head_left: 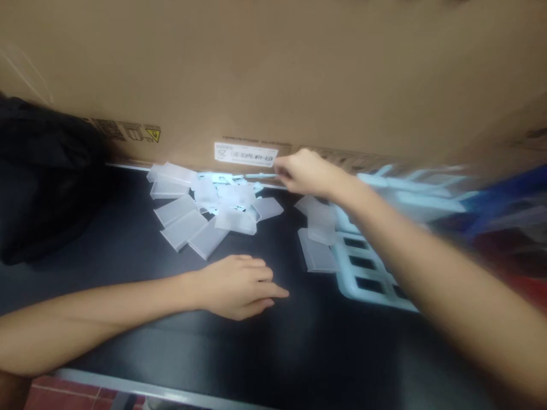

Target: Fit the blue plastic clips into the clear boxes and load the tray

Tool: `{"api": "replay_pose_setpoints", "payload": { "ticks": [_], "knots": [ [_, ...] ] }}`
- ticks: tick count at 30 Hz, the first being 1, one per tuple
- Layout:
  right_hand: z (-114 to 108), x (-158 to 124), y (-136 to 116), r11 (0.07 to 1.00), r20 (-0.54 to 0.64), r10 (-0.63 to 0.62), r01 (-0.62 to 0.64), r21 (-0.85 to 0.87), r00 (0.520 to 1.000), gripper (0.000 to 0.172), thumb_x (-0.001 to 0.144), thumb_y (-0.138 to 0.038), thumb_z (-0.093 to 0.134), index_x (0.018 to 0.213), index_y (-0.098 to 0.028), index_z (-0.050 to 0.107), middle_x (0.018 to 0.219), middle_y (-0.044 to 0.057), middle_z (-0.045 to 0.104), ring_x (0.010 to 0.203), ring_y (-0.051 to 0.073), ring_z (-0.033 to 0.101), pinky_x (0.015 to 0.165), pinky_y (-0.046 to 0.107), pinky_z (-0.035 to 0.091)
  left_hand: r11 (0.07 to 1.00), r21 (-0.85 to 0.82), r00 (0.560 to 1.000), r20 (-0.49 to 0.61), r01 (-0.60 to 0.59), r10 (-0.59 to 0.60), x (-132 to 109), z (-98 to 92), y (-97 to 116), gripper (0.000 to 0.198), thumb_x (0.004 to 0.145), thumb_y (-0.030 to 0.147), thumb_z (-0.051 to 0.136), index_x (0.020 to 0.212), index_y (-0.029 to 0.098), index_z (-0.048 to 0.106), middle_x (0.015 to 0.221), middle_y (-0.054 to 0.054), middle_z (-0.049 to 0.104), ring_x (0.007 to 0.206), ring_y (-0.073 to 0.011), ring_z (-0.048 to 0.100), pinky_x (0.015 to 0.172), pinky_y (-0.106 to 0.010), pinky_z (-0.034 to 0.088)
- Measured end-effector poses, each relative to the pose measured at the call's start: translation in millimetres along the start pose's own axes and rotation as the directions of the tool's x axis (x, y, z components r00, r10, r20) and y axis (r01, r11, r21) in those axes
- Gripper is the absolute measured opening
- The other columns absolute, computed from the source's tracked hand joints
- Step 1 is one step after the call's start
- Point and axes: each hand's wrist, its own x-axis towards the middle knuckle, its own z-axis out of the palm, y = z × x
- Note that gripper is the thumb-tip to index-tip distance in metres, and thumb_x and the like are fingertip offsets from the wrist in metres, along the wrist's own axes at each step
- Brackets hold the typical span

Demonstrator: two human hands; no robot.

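- Black table [294,347] before a cardboard box [273,74]
- Right hand [306,172] pinches a thin blue piece [261,176] jutting left from its fingertips
- Left hand [237,287] loosely open, near translucent pieces [236,221]

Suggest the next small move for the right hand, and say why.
Probably close the right hand securely on the slim light-blue piece before lifting it: the fingers are at that piece's end, but blur hides whether the grip is firm. The translucent pieces lie close by, while the left hand appears empty over the dark tabletop.
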Motion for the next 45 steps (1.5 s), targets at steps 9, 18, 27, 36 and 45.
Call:
{"api": "replay_pose_setpoints", "payload": {
  "ticks": [9,18,27,36,45],
  "knots": [
    [-26.4,-59.9,-2.6,0.862,-0.312,0.165,0.017,0.507,0.936,0.028,0.091,-0.050,0.067,0.086,-0.023,0.074,0.080,0.004,0.071,0.075,0.022,0.065,0.070,0.038,0.052,1.000,-0.009,0.999,-0.032,-0.013,0.013,0.6,-0.3,-0.3,0.029,0.105,0.027,0.053,0.129,0.020,0.067,0.098,-0.006,0.071,0.090,-0.0203,0.066,0.073,-0.034,0.051],
    [-6.4,-47.5,-16.0,0.805,-0.386,0.162,0.104,0.584,0.908,0.029,0.105,-0.048,0.049,0.118,-0.026,0.063,0.102,0.008,0.072,0.089,0.024,0.070,0.076,0.042,0.056,1.000,0.008,0.999,-0.031,-0.015,0.016,0.7,0.8,-1.0,0.028,0.105,0.027,0.053,0.129,0.020,0.066,0.099,-0.006,0.071,0.090,-0.0202,0.066,0.074,-0.034,0.052],
    [4.5,-40.1,-28.9,0.899,-0.182,-0.073,0.144,0.413,0.981,0.026,0.097,-0.043,0.057,0.107,-0.020,0.063,0.093,0.008,0.070,0.085,0.025,0.064,0.081,0.038,0.048,1.000,-0.005,1.000,-0.017,0.003,-0.003,1.4,-1.0,0.6,0.028,0.104,0.027,0.055,0.129,0.020,0.067,0.100,-0.005,0.071,0.090,-0.0197,0.066,0.075,-0.033,0.052],
    [26.3,-21.6,-22.3,0.933,0.107,-0.269,0.231,0.275,0.957,0.056,0.072,-0.030,0.078,0.125,-0.017,0.064,0.122,0.014,0.071,0.106,0.030,0.066,0.089,0.038,0.050,1.000,0.011,1.000,-0.020,-0.005,0.005,0.7,2.9,-0.3,0.028,0.105,0.029,0.053,0.129,0.021,0.066,0.102,-0.006,0.072,0.092,-0.0196,0.066,0.075,-0.033,0.052],
    [-0.9,-65.7,-33.7,0.782,0.049,-0.338,0.252,0.569,0.940,0.036,0.077,-0.036,0.079,0.105,-0.020,0.061,0.079,-0.004,0.057,0.071,0.015,0.051,0.068,0.028,0.040,0.982,0.107,0.698,-0.715,0.155,-0.032,-4.7,11.3,0.7,0.052,0.099,0.038,0.067,0.143,0.022,0.044,0.112,-0.008,0.059,0.100,-0.0225,0.061,0.080,-0.035,0.055]
  ]
}}
